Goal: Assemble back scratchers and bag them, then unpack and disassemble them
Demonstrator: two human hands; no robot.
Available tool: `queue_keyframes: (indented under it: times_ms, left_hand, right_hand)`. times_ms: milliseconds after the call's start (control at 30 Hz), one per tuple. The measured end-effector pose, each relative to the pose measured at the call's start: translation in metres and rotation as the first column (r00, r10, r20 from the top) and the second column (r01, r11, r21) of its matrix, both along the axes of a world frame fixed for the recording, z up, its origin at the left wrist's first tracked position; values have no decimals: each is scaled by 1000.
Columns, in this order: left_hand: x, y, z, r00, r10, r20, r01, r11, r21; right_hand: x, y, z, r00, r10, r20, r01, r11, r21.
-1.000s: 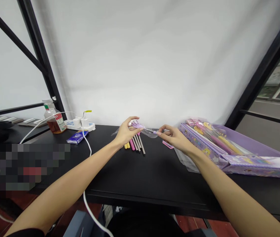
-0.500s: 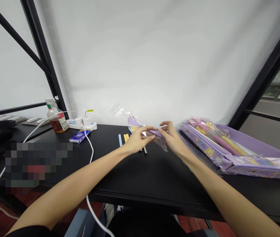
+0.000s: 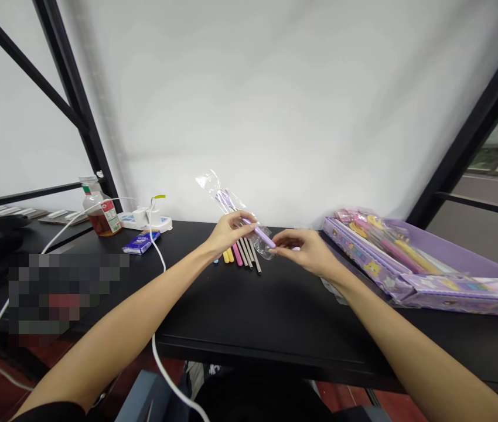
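A purple back scratcher [image 3: 265,236] slants across the middle, its handle end down to the right. My left hand [image 3: 226,234] is closed around it partway along. My right hand [image 3: 308,251] has fingertips pinched at the lower handle end. Clear plastic wrap [image 3: 207,180] surrounds the upper end and shows again around the handle. Below and behind my left hand, several back scratchers lie side by side on the black table; their yellow handles [image 3: 228,255], a pink handle [image 3: 237,255] and metal rods [image 3: 249,255] show. My left hand covers their far ends.
On the right stands an open purple box [image 3: 365,264] with wrapped colourful sticks [image 3: 389,240]. A bottle of brown liquid [image 3: 103,214], a power strip [image 3: 161,223] and a blue packet [image 3: 140,242] sit at left. A white cable [image 3: 161,258] crosses the table's front edge.
The purple back scratcher has tilted, with its handle now pointing down to the right and its wrapped head raised. My right hand has lowered. More handles on the table are uncovered.
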State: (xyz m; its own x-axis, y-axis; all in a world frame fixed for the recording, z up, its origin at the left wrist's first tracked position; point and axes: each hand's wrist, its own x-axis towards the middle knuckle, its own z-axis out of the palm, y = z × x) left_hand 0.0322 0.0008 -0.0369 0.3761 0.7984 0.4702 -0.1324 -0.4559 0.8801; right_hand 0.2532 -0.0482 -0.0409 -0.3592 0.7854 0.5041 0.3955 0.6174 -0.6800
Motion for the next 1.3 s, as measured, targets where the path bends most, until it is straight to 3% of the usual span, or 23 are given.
queue_keyframes:
  times_ms: [367,467,667,767,933,1200,1300]
  left_hand:
    - [1,-4,3,996,-88,-11,89,993,72]
    - [0,-7,4,995,-92,-44,97,990,105]
    - [12,-26,6,967,-35,-251,86,977,193]
    - [15,-30,6,957,-43,-288,100,978,185]
    - [11,-26,5,954,14,-298,44,982,185]
    - [13,-29,0,931,70,-359,6,979,206]
    - [12,-28,1,933,57,-356,20,978,209]
  right_hand:
    - [2,-5,4,995,25,96,-23,999,-25]
    - [1,-3,3,995,-48,93,47,999,14]
    - [0,2,-1,971,-222,88,215,973,82]
    - [-2,1,-2,978,-169,119,168,986,21]
    - [-3,-1,-3,1000,-15,6,16,992,-123]
    - [-2,0,-7,1000,-8,19,10,996,-91]
    - [-2,-1,-5,999,32,-2,-32,987,-157]
